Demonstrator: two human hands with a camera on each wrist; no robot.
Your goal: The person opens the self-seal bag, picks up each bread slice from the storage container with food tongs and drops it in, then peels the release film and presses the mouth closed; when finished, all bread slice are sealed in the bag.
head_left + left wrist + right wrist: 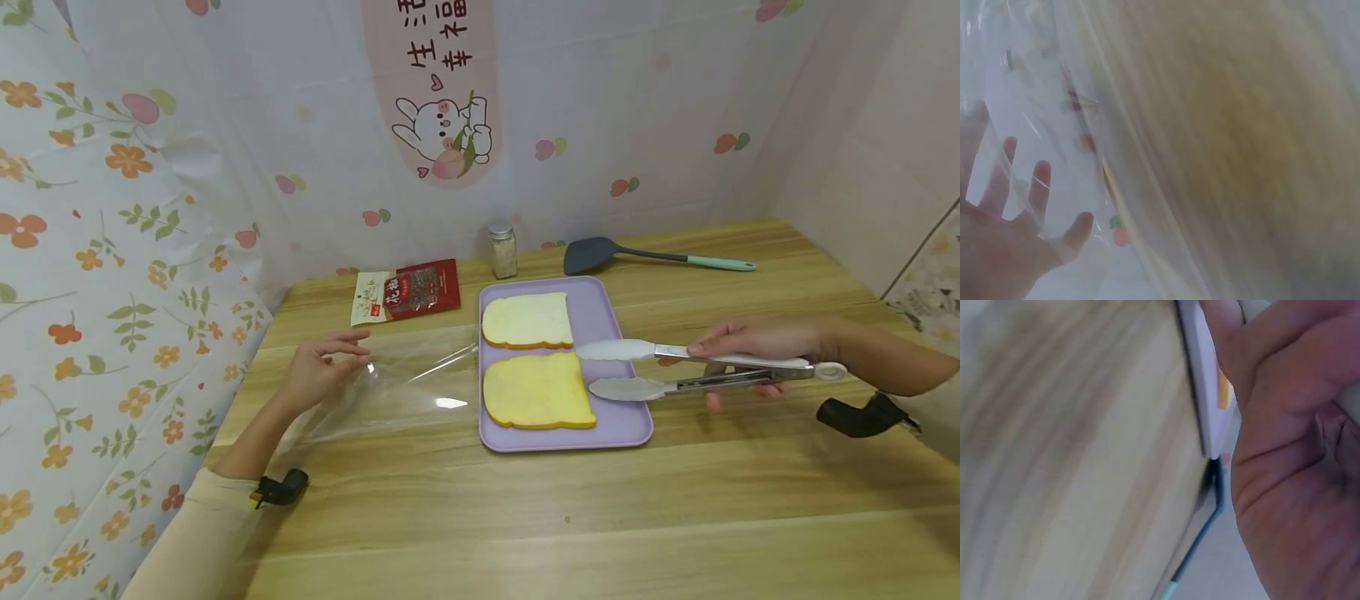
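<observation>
In the head view, my left hand (318,375) holds the near edge of a clear plastic bag (420,387) between thumb and forefinger. The bag stretches toward the purple tray (611,429). Through the film, the left wrist view shows the other fingers (1040,187) spread. My right hand (780,340) grips metal tongs (667,352) with pale tips. The parted tips hover over the tray's right side. On the tray lie a whitish bread slice (528,319) and, nearer me, a yellow bread slice (536,390). The right wrist view shows mainly palm and table.
Behind the tray stands a small glass jar (503,252). A red and cream packet (408,292) lies left of it. To its right is a dark spatula (637,252) with a mint handle end. A printed cloth hangs behind the wooden table (570,533).
</observation>
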